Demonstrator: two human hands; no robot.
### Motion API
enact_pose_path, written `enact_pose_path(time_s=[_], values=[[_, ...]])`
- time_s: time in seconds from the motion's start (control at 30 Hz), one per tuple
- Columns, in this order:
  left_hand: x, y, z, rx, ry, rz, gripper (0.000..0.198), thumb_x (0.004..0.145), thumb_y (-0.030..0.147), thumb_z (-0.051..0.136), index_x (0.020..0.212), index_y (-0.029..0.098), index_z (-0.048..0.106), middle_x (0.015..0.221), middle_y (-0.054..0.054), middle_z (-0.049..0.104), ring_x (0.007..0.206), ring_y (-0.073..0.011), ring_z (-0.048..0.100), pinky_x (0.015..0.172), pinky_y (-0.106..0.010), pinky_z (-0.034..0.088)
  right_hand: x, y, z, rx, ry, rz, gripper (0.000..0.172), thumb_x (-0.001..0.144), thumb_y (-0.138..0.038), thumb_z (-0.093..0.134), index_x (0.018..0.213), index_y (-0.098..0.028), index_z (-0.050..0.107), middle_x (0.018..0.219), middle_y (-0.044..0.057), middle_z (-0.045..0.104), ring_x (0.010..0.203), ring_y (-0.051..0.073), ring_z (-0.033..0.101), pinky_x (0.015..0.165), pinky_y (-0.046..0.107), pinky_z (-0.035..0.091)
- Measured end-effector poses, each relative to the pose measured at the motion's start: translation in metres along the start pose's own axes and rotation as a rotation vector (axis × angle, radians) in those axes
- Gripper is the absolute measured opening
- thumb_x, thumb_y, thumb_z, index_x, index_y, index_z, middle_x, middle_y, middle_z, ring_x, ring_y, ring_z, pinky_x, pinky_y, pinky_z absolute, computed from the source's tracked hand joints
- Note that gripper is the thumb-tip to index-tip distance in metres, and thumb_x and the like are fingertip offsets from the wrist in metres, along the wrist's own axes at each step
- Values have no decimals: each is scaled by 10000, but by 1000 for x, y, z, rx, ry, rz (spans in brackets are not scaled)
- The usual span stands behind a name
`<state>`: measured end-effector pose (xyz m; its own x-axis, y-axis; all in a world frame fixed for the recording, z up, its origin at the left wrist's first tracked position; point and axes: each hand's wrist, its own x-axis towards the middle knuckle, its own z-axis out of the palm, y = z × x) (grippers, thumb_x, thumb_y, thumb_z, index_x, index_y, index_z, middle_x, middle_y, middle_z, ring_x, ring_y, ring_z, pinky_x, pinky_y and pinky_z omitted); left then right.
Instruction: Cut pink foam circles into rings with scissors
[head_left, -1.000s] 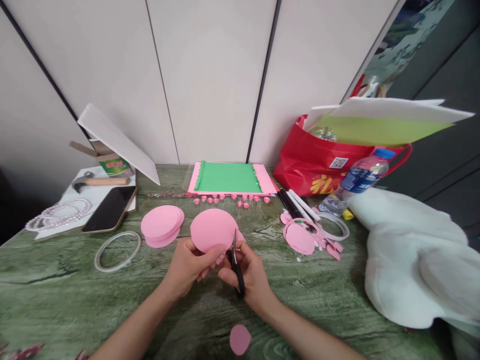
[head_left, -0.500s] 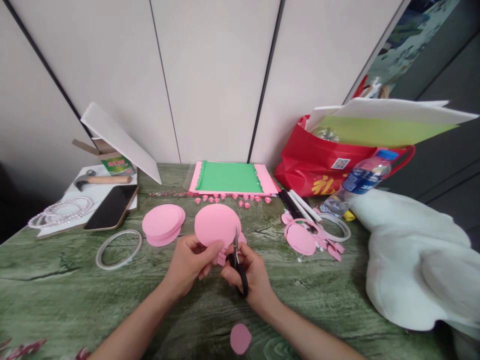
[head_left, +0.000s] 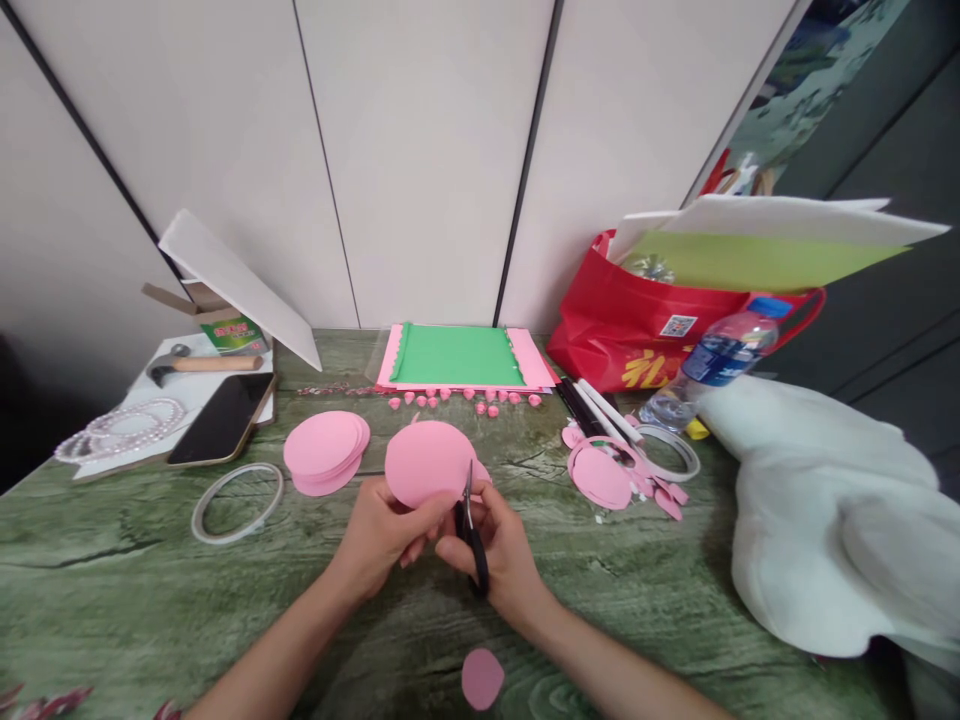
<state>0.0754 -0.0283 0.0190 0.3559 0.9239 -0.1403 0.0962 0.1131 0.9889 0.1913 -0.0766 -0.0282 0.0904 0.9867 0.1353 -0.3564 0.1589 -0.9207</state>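
Note:
My left hand (head_left: pixel 394 530) pinches the lower edge of a pink paper circle (head_left: pixel 429 462) held above the table. Black-handled scissors (head_left: pixel 475 555) sit in my right hand (head_left: pixel 504 550), their blades pointing up along the circle's right edge. Part of another pink paper piece (head_left: pixel 480 482) shows behind the blades. A stack of pink paper circles (head_left: pixel 324 450) lies to the left of my hands. Closer to me, a small pink paper petal shape (head_left: pixel 482 679) rests on the table.
At left are a roll of tape (head_left: pixel 201 520), a phone (head_left: pixel 221 418), a hammer (head_left: pixel 210 364) and beads (head_left: pixel 120 432). Green paper (head_left: pixel 457 355) lies at the back. Pink scraps (head_left: pixel 600 475), a bottle (head_left: pixel 716 360), a red bag (head_left: pixel 600 330) and a white plush item (head_left: pixel 810 530) occupy the right.
The pink circle has dropped slightly and shifted a little left between my hands. The scissors have tilted a little, and the pink strip below the circle no longer shows.

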Motion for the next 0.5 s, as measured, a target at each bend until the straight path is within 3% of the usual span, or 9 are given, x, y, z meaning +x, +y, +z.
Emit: enact_pose_path(time_s=[0.23, 0.4, 0.5], values=[[-1, 4, 2, 10, -19, 13, 264, 629, 337, 667, 513, 104, 621, 407, 13, 525, 276, -16, 308, 283, -152, 189, 0, -1, 1, 9, 43, 1, 581, 543, -338, 810, 951, -237, 409, 646, -61, 522, 589, 127, 486, 563, 238, 358], [-1, 4, 3, 14, 0, 14, 260, 624, 337, 665, 500, 113, 620, 317, 51, 422, 266, -18, 278, 281, -150, 171, 0, 0, 1, 57, 32, 4, 586, 581, -418, 772, 971, -251, 368, 674, -45, 535, 608, 143, 521, 594, 270, 390], [0, 2, 2, 19, 24, 11, 273, 613, 349, 678, 495, 117, 596, 327, 48, 435, 272, -23, 294, 281, -151, 174, -1, -2, 1, 24, 32, -6, 584, 582, -452, 762, 962, -250, 367, 655, -51, 529, 602, 146, 529, 582, 269, 394]])
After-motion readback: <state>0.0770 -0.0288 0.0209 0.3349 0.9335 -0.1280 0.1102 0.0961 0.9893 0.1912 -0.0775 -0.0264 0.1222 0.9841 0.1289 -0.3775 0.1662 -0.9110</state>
